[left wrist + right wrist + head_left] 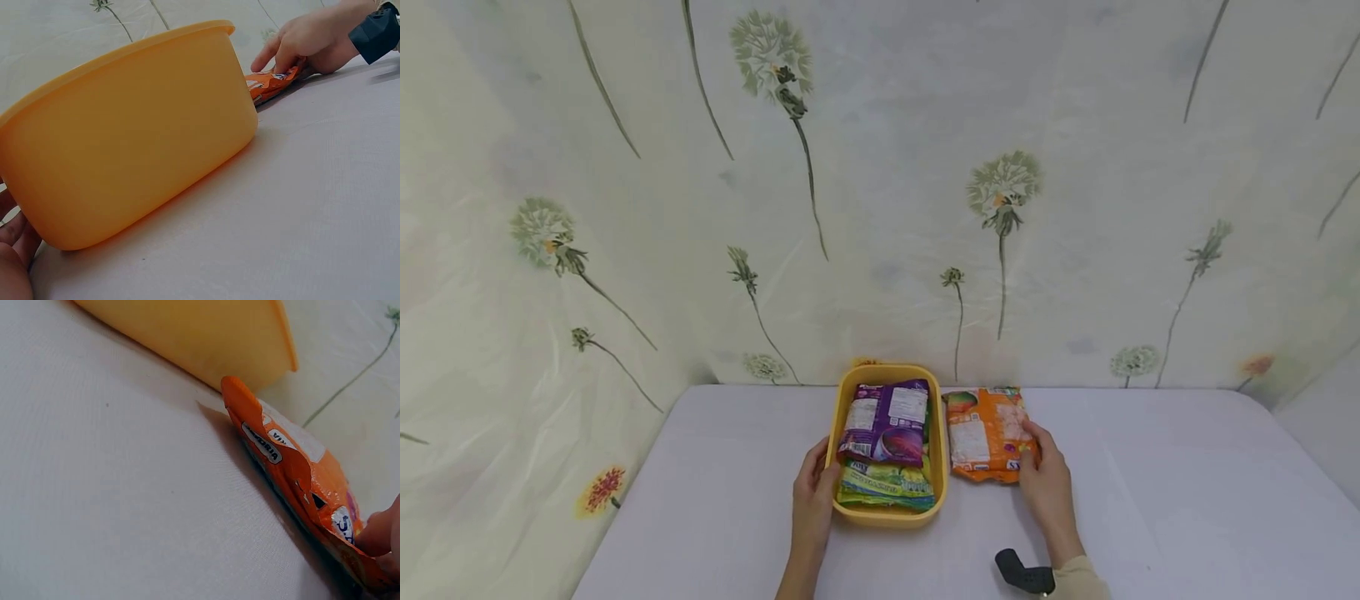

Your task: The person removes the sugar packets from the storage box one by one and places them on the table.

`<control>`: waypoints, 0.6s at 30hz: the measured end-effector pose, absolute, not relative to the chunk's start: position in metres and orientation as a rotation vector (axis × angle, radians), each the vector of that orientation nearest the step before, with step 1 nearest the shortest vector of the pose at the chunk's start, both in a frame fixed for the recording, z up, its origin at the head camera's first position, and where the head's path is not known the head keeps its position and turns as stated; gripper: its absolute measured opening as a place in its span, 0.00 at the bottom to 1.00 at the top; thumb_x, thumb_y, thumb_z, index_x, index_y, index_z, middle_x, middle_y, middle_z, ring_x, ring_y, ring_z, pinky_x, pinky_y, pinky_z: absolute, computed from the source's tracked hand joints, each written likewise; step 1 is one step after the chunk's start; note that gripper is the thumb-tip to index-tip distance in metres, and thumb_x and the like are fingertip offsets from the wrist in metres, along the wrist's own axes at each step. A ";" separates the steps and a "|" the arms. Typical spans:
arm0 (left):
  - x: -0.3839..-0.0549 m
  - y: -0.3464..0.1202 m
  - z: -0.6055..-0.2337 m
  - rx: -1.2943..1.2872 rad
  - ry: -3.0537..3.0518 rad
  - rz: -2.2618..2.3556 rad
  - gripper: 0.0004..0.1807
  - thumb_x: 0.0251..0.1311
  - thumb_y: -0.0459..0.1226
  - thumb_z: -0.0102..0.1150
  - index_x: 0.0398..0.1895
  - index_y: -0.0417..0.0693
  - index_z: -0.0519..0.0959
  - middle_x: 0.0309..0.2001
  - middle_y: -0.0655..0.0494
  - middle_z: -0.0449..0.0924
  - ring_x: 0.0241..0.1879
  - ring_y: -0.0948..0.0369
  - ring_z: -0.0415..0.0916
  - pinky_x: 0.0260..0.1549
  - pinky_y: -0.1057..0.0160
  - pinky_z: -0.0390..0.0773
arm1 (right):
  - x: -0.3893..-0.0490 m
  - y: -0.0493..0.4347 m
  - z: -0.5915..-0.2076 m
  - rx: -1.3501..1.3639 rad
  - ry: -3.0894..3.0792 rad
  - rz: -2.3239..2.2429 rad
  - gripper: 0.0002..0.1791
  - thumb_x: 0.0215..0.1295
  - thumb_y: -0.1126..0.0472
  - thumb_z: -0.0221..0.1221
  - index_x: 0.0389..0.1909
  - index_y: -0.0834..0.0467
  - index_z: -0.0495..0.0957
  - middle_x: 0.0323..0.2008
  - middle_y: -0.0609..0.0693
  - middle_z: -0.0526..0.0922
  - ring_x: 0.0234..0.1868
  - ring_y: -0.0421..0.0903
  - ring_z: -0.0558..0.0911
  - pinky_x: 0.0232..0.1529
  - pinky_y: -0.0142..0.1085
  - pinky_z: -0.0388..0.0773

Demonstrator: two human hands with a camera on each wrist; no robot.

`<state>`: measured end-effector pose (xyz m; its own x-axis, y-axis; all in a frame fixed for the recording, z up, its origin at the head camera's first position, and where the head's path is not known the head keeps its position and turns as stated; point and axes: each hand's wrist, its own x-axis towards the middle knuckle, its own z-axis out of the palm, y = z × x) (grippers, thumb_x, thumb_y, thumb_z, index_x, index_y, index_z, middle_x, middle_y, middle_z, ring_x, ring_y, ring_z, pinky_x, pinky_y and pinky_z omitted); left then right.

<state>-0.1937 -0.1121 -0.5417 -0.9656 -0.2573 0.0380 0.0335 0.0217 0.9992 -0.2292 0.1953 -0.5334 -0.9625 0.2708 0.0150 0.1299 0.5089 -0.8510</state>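
A yellow plastic basket (891, 520) stands on the table, its outer wall (137, 137) filling much of the left wrist view. Inside it, a purple packet (883, 423) lies over a green-and-yellow packet (886, 485). My left hand (815, 492) holds the basket's left side, thumb near the rim; some of its fingers are hidden. Just right of the basket an orange packet (977, 442) lies on the table. My right hand (1047, 479) grips that packet by its right edge, and in the right wrist view a finger (378, 534) presses on its printed face.
The white table (1157, 500) extends to both sides. A wall covering with dandelion prints (880, 208) rises right behind the basket. A dark strap-like device (1022, 573) sits at my right wrist beside a beige sleeve (1078, 579).
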 end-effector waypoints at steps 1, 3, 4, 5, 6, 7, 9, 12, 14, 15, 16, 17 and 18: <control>-0.194 -0.112 -0.541 0.229 -2.083 -2.051 0.23 0.66 0.35 0.48 0.65 0.50 0.67 0.65 0.49 0.69 0.64 0.53 0.68 0.61 0.62 0.70 | -0.229 0.196 -0.533 -0.346 -2.601 1.440 0.26 0.69 0.66 0.41 0.69 0.60 0.58 0.70 0.59 0.61 0.71 0.59 0.58 0.69 0.56 0.56; -0.195 -0.111 -0.541 0.221 -2.080 -2.061 0.23 0.66 0.35 0.48 0.65 0.49 0.67 0.65 0.49 0.69 0.64 0.53 0.68 0.60 0.63 0.71 | -0.229 0.197 -0.533 -0.340 -2.604 1.431 0.26 0.69 0.66 0.41 0.69 0.60 0.58 0.70 0.59 0.62 0.71 0.59 0.58 0.69 0.56 0.57; -0.195 -0.111 -0.540 0.216 -2.080 -2.063 0.23 0.67 0.35 0.48 0.65 0.49 0.67 0.65 0.49 0.69 0.64 0.53 0.68 0.61 0.63 0.71 | -0.229 0.197 -0.532 -0.331 -2.603 1.431 0.26 0.69 0.66 0.41 0.69 0.60 0.58 0.69 0.59 0.62 0.71 0.59 0.58 0.69 0.56 0.56; -0.195 -0.111 -0.540 0.213 -2.077 -2.064 0.23 0.66 0.35 0.47 0.65 0.49 0.67 0.65 0.48 0.69 0.64 0.53 0.68 0.61 0.63 0.71 | -0.229 0.197 -0.532 -0.326 -2.600 1.430 0.26 0.69 0.66 0.42 0.69 0.61 0.58 0.69 0.59 0.62 0.71 0.59 0.59 0.69 0.56 0.56; -0.195 -0.111 -0.540 0.212 -2.075 -2.066 0.23 0.66 0.35 0.47 0.65 0.49 0.66 0.65 0.48 0.69 0.64 0.53 0.68 0.61 0.63 0.70 | -0.229 0.198 -0.532 -0.320 -2.602 1.430 0.26 0.69 0.66 0.42 0.68 0.61 0.58 0.69 0.59 0.62 0.71 0.59 0.59 0.69 0.56 0.56; -0.195 -0.111 -0.540 0.213 -2.072 -2.068 0.23 0.66 0.35 0.48 0.65 0.48 0.67 0.65 0.48 0.69 0.65 0.53 0.68 0.61 0.63 0.70 | -0.229 0.199 -0.532 -0.316 -2.605 1.429 0.26 0.69 0.66 0.42 0.68 0.61 0.58 0.69 0.60 0.62 0.71 0.59 0.58 0.69 0.56 0.56; -0.195 -0.110 -0.540 0.215 -2.071 -2.068 0.23 0.66 0.35 0.48 0.65 0.48 0.67 0.65 0.48 0.69 0.65 0.53 0.67 0.61 0.63 0.70 | -0.228 0.200 -0.532 -0.320 -2.614 1.433 0.26 0.69 0.66 0.42 0.69 0.61 0.58 0.69 0.61 0.61 0.71 0.60 0.57 0.69 0.57 0.54; -0.195 -0.110 -0.541 0.226 -2.076 -2.067 0.23 0.66 0.35 0.48 0.65 0.49 0.67 0.65 0.48 0.69 0.64 0.54 0.68 0.61 0.63 0.70 | -0.227 0.201 -0.532 -0.351 -2.630 1.440 0.27 0.69 0.65 0.41 0.69 0.60 0.56 0.70 0.62 0.59 0.72 0.61 0.55 0.70 0.58 0.52; -0.195 -0.110 -0.542 0.237 -2.084 -2.054 0.23 0.66 0.35 0.48 0.65 0.49 0.67 0.65 0.48 0.69 0.64 0.53 0.68 0.61 0.63 0.70 | -0.226 0.201 -0.533 -0.364 -2.631 1.447 0.27 0.69 0.64 0.42 0.70 0.58 0.56 0.70 0.62 0.58 0.72 0.62 0.55 0.70 0.59 0.51; -0.195 -0.111 -0.542 0.241 -2.085 -2.052 0.23 0.66 0.35 0.48 0.65 0.49 0.67 0.65 0.48 0.69 0.64 0.53 0.68 0.61 0.62 0.71 | -0.226 0.201 -0.533 -0.366 -2.627 1.450 0.28 0.69 0.63 0.42 0.70 0.58 0.56 0.70 0.62 0.58 0.72 0.62 0.55 0.70 0.59 0.51; -0.195 -0.111 -0.542 0.246 -2.089 -2.043 0.23 0.66 0.35 0.48 0.65 0.49 0.68 0.64 0.48 0.70 0.64 0.54 0.69 0.61 0.62 0.71 | -0.227 0.201 -0.534 -0.364 -2.624 1.455 0.28 0.69 0.63 0.43 0.70 0.58 0.55 0.70 0.62 0.58 0.72 0.62 0.55 0.70 0.59 0.51; -0.195 -0.111 -0.542 0.253 -2.093 -2.035 0.23 0.66 0.35 0.48 0.65 0.49 0.68 0.64 0.48 0.70 0.63 0.54 0.69 0.61 0.62 0.71 | -0.227 0.200 -0.534 -0.361 -2.621 1.459 0.28 0.69 0.63 0.43 0.70 0.57 0.55 0.70 0.62 0.58 0.72 0.62 0.55 0.70 0.59 0.51; -0.195 -0.111 -0.543 0.257 -2.091 -2.031 0.23 0.66 0.35 0.48 0.64 0.49 0.68 0.64 0.48 0.70 0.63 0.54 0.69 0.61 0.61 0.71 | -0.228 0.200 -0.535 -0.355 -2.616 1.463 0.28 0.69 0.63 0.43 0.70 0.57 0.55 0.70 0.61 0.58 0.72 0.61 0.55 0.70 0.58 0.51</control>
